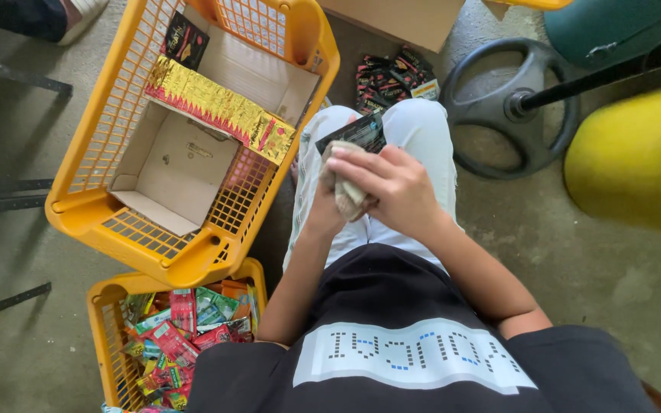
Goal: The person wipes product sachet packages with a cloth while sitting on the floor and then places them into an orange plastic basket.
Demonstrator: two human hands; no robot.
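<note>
My left hand (320, 208) rises from the lower left over my lap and grips a black foil packet (355, 133), whose top edge sticks out above my fingers. My right hand (396, 187) lies across it from the right, fingers closed on a crumpled beige cloth (343, 186) pressed against the packet. Both hands are together above my light trousers. Much of the left hand is hidden behind the right hand and the cloth.
A large orange basket (86, 218) with a cardboard liner holds a gold-and-red strip of packets (219, 108) and one black packet (185, 40). A smaller orange basket (105, 306) holds several colourful sachets. More black packets (392, 80) lie on the floor near a black wheel-shaped base (510, 107), a yellow object (636, 153) and a cardboard box (403, 19).
</note>
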